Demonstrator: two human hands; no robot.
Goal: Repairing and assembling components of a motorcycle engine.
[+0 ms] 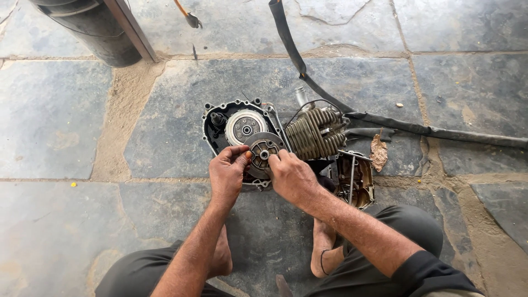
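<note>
Leftmost, at ten o'clock: dark round drum (93, 30) with a slanted rusty bar (132, 27) leaning across it, standing on grey stone paving (55, 126) with sandy joints. Further along, at eleven o'clock: small orange-handled tool tip (188, 16) lying near the top edge.

Centrally placed: small engine (275, 137) lying on its side, cover off. Open black crankcase (217, 129) at its nine o'clock side, holding a bright round gear housing (245, 127). Just below that, at five o'clock from it: round clutch plate (263, 154) with a pale hub in the middle.

Left hand (228, 173) curled at the plate's eight o'clock edge, thumb and fingertips pinched on the rim. Right hand (291, 176) at the plate's four o'clock edge, fingers bent and pressed against the rim and hub, grasping it too. Both forearms reaching up from six o'clock, bare feet (322, 247) tucked between dark trouser legs.

Next, at three o'clock from the plate: ribbed tan cylinder fins (316, 132). Below those, at five o'clock: rusty open casing (355, 181). Close by, brown dry leaf (378, 152). Farthest right: black rubber tube (440, 132) running from twelve o'clock down past the fins and off toward three o'clock.
</note>
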